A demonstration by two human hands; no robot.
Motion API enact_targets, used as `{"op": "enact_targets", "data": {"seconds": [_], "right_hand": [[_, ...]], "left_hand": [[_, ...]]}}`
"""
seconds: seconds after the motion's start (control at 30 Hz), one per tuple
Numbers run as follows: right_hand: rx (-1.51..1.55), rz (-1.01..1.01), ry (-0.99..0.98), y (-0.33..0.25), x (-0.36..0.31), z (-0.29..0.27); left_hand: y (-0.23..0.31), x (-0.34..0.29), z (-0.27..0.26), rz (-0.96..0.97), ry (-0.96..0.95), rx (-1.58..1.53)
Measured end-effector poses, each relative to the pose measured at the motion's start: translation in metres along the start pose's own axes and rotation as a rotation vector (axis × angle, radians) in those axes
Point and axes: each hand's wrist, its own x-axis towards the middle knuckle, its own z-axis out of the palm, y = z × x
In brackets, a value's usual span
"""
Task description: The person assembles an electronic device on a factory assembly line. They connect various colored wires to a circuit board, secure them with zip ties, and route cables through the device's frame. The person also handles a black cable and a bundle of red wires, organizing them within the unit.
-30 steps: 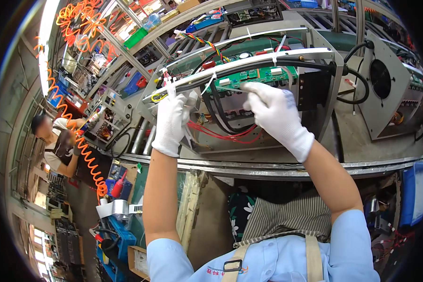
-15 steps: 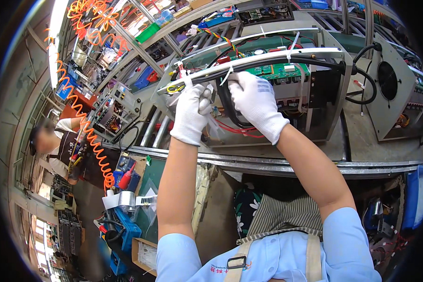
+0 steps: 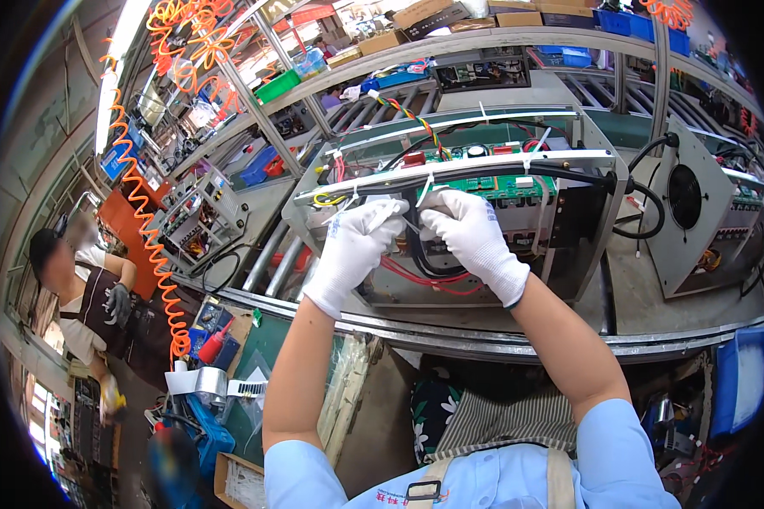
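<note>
My left hand [image 3: 358, 248], in a white knit glove, pinches a thin white cable tie [image 3: 412, 227] in front of a black cable bundle [image 3: 415, 251]. Opposite it, my gloved right hand [image 3: 471, 231] is closed at the tie's other side, its fingertips partly hidden behind the cable. The cables drop from a pale metal rail [image 3: 560, 156] along the front top of an open metal chassis [image 3: 598, 225]. Other white ties stand up from the rail. Inside the chassis sits a green circuit board [image 3: 505, 188], with red wires [image 3: 424, 273] hanging lower down.
Another open chassis with a round black fan [image 3: 684, 195] stands at the right. An orange coiled hose [image 3: 148, 229] hangs at the left, near a co-worker [image 3: 89, 297]. A blue bin [image 3: 743, 382] is at the lower right; rollers [image 3: 282, 263] lie left of the chassis.
The view has shifted, showing more of the back shelf. My hands have come closer together at the cable bundle, lower below the rail. The co-worker shows more fully.
</note>
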Motion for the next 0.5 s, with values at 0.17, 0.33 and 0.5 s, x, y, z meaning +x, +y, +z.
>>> {"op": "enact_targets", "data": {"seconds": [0.17, 0.33, 0.5], "right_hand": [[0.052, -0.018, 0.037, 0.002, -0.003, 0.007], [0.117, 0.062, 0.045, -0.004, -0.007, 0.008], [0.072, 0.040, 0.044, -0.007, -0.006, 0.010]], "left_hand": [[0.002, 0.003, -0.005, 0.088, -0.011, 0.159], [-0.003, 0.007, -0.009, 0.256, 0.017, 0.306], [0.010, 0.003, -0.003, 0.244, 0.014, 0.300]]}}
